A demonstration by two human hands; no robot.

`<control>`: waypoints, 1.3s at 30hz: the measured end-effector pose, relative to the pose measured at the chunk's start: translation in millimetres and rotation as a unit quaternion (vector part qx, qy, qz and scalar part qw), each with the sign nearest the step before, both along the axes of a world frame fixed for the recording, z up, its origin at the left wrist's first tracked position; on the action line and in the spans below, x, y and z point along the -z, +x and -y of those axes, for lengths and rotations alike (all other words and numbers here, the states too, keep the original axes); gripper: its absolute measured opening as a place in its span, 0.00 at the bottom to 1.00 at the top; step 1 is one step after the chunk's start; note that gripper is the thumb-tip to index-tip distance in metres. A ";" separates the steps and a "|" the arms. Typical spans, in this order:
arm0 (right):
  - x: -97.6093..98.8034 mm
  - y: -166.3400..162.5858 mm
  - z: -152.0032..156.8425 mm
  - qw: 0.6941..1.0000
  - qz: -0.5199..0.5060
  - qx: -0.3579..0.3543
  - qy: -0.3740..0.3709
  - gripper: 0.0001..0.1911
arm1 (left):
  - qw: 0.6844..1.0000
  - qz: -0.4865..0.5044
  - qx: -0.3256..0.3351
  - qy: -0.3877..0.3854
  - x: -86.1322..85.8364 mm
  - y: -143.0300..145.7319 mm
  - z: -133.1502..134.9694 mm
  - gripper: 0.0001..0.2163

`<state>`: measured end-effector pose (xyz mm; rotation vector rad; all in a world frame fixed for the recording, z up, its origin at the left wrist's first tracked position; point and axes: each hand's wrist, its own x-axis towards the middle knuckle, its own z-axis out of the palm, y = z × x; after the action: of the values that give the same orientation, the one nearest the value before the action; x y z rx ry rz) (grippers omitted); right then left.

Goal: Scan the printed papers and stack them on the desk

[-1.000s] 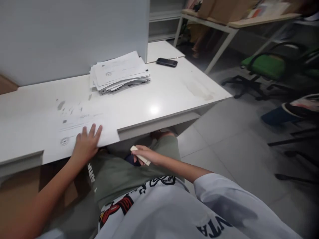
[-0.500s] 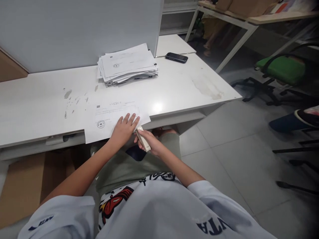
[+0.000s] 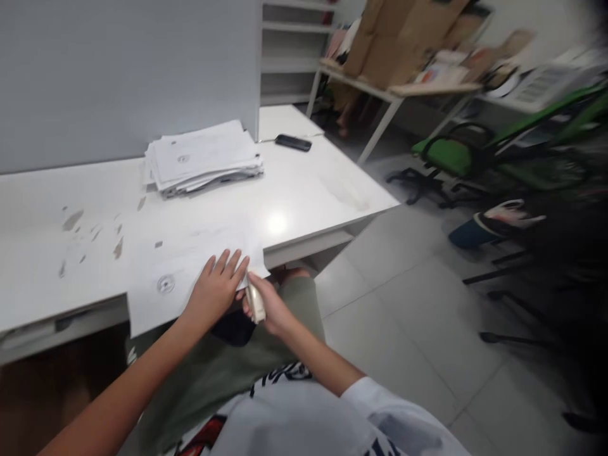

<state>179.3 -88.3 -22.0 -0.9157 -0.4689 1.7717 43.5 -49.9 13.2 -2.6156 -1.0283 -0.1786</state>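
Observation:
A sheet of paper (image 3: 147, 278) with a round stamp mark lies at the desk's front edge, its near side hanging over. My left hand (image 3: 215, 285) rests flat on it, fingers stretched out. Beside it, my right hand (image 3: 273, 304) grips a cream stapler (image 3: 256, 303) at the sheet's near right edge. The stapler's front end is at the paper and partly hidden by my fingers; whether its jaws are pressed together I cannot tell. Whether the sheet is one page or several does not show.
A thick stack of papers (image 3: 204, 155) stands by the grey partition (image 3: 128, 82). A black phone (image 3: 293, 142) lies on the white desk (image 3: 304, 196) to its right. Farther right are a green office chair (image 3: 444, 155), a blue bin (image 3: 468, 233) and a table with cardboard (image 3: 384, 44).
The view has swung to the right and up, so the desk sits lower and more to the left. Both hands keep their places on the paper and the stapler.

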 end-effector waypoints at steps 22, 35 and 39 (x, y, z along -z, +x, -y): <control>-166.8 60.5 -89.6 0.969 0.048 -0.033 0.242 0.22 | 0.949 0.210 -0.017 0.234 -166.3 8.2 -114.0 0.25; -76.5 128.4 -138.8 0.987 0.139 0.043 0.061 0.21 | 0.989 0.084 -0.061 0.107 -146.4 10.3 -254.9 0.23; -56.7 137.0 -126.1 0.986 0.164 0.023 0.013 0.22 | 0.997 0.019 -0.062 -0.033 -86.3 24.5 -299.7 0.24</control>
<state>316.3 37.8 34.7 -1.1968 -0.6738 1.5740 68.0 249.8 99.5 -2.6049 -1.2246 -0.1687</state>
